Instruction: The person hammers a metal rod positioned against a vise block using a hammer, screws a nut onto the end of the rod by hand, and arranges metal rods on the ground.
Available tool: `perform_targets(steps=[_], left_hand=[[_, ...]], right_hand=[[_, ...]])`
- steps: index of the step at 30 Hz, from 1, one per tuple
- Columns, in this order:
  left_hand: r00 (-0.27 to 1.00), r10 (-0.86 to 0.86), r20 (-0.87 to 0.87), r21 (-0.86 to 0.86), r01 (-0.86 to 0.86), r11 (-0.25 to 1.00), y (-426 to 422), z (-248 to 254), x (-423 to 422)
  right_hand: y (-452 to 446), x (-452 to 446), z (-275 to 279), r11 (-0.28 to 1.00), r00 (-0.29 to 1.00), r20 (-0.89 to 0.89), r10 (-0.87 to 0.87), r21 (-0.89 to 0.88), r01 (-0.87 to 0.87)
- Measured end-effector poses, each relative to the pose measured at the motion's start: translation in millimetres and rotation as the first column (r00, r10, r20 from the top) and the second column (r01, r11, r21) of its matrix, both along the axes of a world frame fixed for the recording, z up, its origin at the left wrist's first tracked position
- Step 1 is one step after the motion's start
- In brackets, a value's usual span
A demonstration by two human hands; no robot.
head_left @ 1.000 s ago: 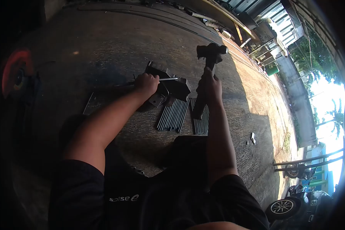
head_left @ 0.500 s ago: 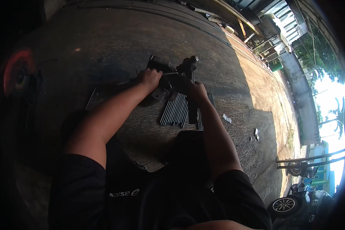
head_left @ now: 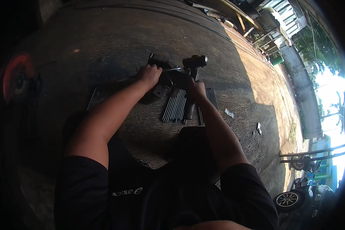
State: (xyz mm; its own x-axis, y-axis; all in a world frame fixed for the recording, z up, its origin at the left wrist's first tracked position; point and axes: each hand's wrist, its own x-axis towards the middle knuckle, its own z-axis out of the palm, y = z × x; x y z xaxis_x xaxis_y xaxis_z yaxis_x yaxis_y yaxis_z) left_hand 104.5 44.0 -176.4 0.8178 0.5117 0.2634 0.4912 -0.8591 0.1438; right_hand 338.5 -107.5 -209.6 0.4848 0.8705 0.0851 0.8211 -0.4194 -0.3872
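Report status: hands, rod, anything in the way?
Left hand gripping rod; right hand gripping hammer by handle. Rod over metal block, hammer head near its end. Loose rods on ground close by; no obstruction visible.

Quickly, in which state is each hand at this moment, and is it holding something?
Left hand: closed, holding a thin metal rod.
Right hand: closed, holding a hammer by its handle.
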Motion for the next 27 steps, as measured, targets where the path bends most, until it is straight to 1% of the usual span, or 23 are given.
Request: perform_targets(steps=[1,2,4,5,7,9,11,12,14,15,16,17,18,19,20,21,22,23,25,27], left_hand=[[0.999,0.003,0.037,-0.001,-0.003,1.0,7.7,-2.4,6.7],[1.0,0.004,0.027,0.105,-0.006,0.994,7.6,-1.9,6.8],[0.999,-0.019,0.039,0.083,0.016,0.996,7.6,-7.1,3.4],[0.997,-0.033,0.072,0.072,0.028,0.997,10.3,-5.4,5.4],[0.997,-0.023,0.071,0.067,0.018,0.998,9.9,-0.9,6.3],[0.999,0.001,0.054,0.042,-0.003,0.999,7.9,-0.4,3.6],[0.997,-0.009,0.082,-0.06,0.014,0.998,7.8,3.9,4.3],[0.997,-0.002,0.08,-0.061,0.007,0.998,8.6,6.4,4.1],[0.999,0.0,0.038,-0.118,0.005,0.993,9.4,7.9,4.7],[0.999,0.001,0.032,-0.121,0.003,0.993,10.1,8.1,4.3],[1.0,0.024,0.011,-0.121,-0.023,0.992,8.3,7.8,3.9],[0.999,0.043,-0.007,-0.115,-0.043,0.992,5.0,8.2,4.8],[1.0,0.025,-0.006,-0.117,-0.026,0.993,-1.9,5.3,5.1],[1.0,0.021,-0.007,-0.142,-0.021,0.99,-5.7,2.3,5.1],[0.999,0.037,0.007,-0.152,-0.035,0.988,2.2,8.6,9.4],[0.998,0.059,0.033,-0.148,-0.054,0.988,8.6,11.1,13.7],[0.998,0.058,0.016,-0.164,-0.055,0.985,5.6,7.7,11.5],[0.999,0.041,-0.004,-0.175,-0.041,0.984,1.6,5.0,12.2],[0.999,0.043,-0.016,-0.174,-0.045,0.984,-1.8,5.3,11.9],[0.999,0.047,-0.004,-0.177,-0.047,0.983,-1.2,11.7,9.8]], right_hand=[[1.2,-24.1,32.7,0.98,0.936,-0.317,-0.15,0.077,0.183],[7.0,-21.6,45.4,0.979,0.939,-0.313,-0.142,0.096,0.18],[-7.7,-22.1,48.5,0.968,0.871,-0.487,-0.07,0.179,0.178],[-8.4,-27.8,66.1,0.966,0.871,-0.485,-0.073,0.182,0.182],[0.3,-50.2,128.2,0.845,0.693,-0.702,-0.163,0.263,0.465],[-2.6,-72.4,189.4,0.724,0.707,-0.707,0.011,0.494,0.482],[-4.2,-65.2,220.1,0.616,0.767,-0.627,0.14,0.661,0.428],[-1.6,-64.6,221.8,0.619,0.765,-0.628,0.144,0.66,0.425],[1.4,-63.5,221.5,0.574,0.763,-0.625,0.163,0.689,0.443],[5.4,-69.7,206.5,0.67,0.773,-0.634,0.038,0.59,0.45],[6.3,-72.7,176.4,0.749,0.776,-0.623,-0.092,0.471,0.467],[11.0,-43.0,104.8,0.897,0.92,-0.35,-0.177,0.328,0.297],[7.0,-41.2,69.7,0.945,0.883,-0.398,-0.249,0.1,0.312],[3.9,-43.2,57.0,0.944,0.843,-0.427,-0.328,-0.12,0.306],[3.8,-41.7,70.1,0.947,0.853,-0.414,-0.317,-0.09,0.308],[0.8,-42.9,79.2,0.947,0.802,-0.518,-0.298,-0.055,0.317],[-7.8,-48.1,80.9,0.94,0.722,-0.628,-0.291,-0.047,0.339],[-9.6,-46.0,85.6,0.938,0.718,-0.628,-0.299,-0.054,0.343],[-3.5,-38.1,103.8,0.882,0.715,-0.65,-0.258,0.142,0.448],[-6.2,-50.1,156.6,0.794,0.668,-0.744,-0.024,0.391,0.465]])
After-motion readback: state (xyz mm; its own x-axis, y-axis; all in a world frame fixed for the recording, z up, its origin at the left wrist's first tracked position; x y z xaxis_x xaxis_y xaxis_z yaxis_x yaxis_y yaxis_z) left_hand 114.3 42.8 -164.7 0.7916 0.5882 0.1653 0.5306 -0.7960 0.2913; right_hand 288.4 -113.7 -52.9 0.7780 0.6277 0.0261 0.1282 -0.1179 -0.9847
